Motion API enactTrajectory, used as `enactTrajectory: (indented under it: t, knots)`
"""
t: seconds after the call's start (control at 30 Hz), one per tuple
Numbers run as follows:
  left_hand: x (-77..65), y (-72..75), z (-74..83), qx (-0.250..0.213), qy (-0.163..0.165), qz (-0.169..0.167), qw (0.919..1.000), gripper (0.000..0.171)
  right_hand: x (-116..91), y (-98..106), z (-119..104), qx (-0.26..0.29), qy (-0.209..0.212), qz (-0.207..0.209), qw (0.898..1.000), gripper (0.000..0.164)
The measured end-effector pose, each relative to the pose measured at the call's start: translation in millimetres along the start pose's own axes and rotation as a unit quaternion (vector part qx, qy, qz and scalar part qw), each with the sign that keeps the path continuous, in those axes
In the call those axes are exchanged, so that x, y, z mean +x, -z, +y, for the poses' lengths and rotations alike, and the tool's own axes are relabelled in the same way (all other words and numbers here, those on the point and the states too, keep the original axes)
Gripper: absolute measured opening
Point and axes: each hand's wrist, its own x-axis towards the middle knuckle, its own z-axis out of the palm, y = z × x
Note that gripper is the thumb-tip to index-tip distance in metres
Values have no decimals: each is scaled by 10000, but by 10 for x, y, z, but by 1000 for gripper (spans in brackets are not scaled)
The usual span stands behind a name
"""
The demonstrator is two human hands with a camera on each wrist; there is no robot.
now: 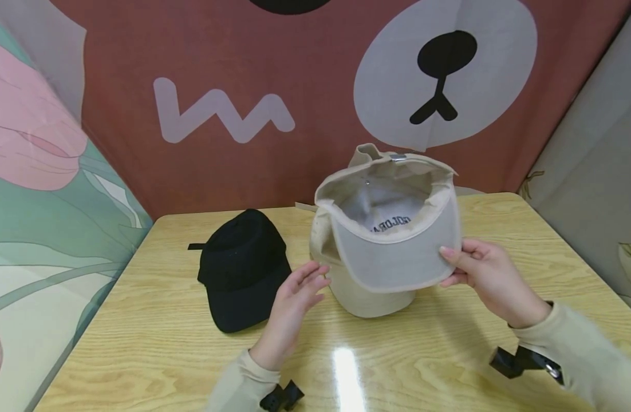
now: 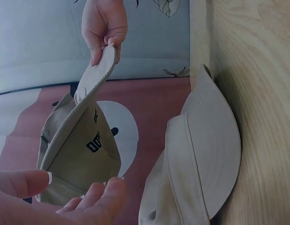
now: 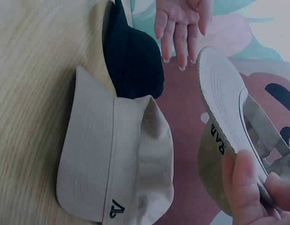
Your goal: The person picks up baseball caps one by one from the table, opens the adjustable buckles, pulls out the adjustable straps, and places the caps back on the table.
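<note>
My right hand pinches the brim of a beige baseball cap, thumb on its underside. That cap is tipped so its hollow inside faces me, with dark lettering showing through in reverse. Below and behind it a second beige cap rests on the table, brim toward me. My left hand is held in the air left of the lifted cap, fingers loosely extended and holding nothing. In the left wrist view its fingers reach close to the lifted cap's crown. A black cap lies on the table to the left.
The caps are on a light wood-grain table. Behind it hangs a reddish-brown cloth with a bear face, and a floral cloth covers the left side. Black wrist straps sit on the sleeves.
</note>
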Motion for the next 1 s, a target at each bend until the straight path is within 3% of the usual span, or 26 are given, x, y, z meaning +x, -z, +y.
enactTrajectory:
  t: [0.2, 0.43, 1.0]
  knots:
    - [8, -35, 19, 79, 74, -195, 9998, 50, 6, -62, 14, -48, 4, -48, 10000, 18]
    - [18, -50, 25, 333, 46, -704, 9969, 56, -2, -138, 25, -59, -51, -174, 9998, 16]
    - [32, -149, 0, 111, 68, -960, 9953, 38, -73, -288, 81, -114, 96, -462, 9988, 19]
